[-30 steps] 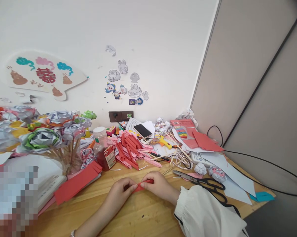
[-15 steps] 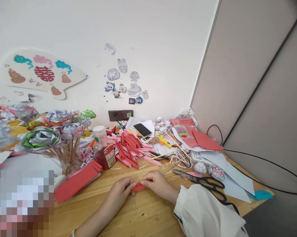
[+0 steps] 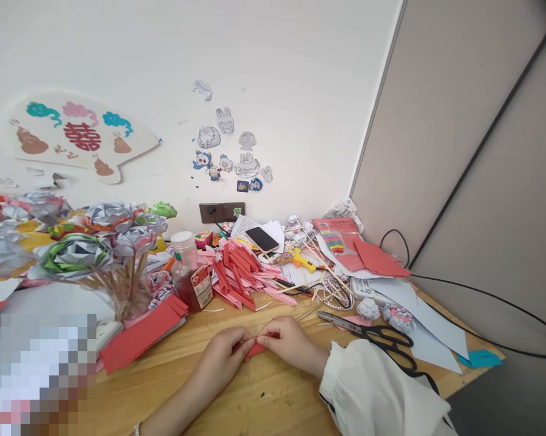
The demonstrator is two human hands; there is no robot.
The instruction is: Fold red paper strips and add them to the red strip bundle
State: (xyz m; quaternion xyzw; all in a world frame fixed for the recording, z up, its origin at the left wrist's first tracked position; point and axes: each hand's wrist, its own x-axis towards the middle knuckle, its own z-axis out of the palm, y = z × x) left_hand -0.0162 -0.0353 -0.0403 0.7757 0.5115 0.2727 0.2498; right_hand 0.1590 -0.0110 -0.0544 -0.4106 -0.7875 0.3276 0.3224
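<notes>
Both my hands pinch a small folded red paper strip (image 3: 256, 348) low over the wooden table (image 3: 255, 399). My left hand (image 3: 223, 358) grips its left end with closed fingers. My right hand (image 3: 289, 344), in a white sleeve, closes on its right end. Most of the strip is hidden between my fingers. A heap of folded red and pink paper strips (image 3: 239, 271) lies just behind my hands.
Black-handled scissors (image 3: 377, 336) lie right of my hands. A red-liquid bottle (image 3: 190, 274), a stack of red paper (image 3: 141, 334), paper flowers on sticks (image 3: 80, 251), a phone (image 3: 262, 239), a yellow glue gun (image 3: 304, 261) and a black cable (image 3: 495, 315) crowd the table's back and sides.
My hands have drawn closer together on the strip, so less red paper shows. The view has shifted only slightly.
</notes>
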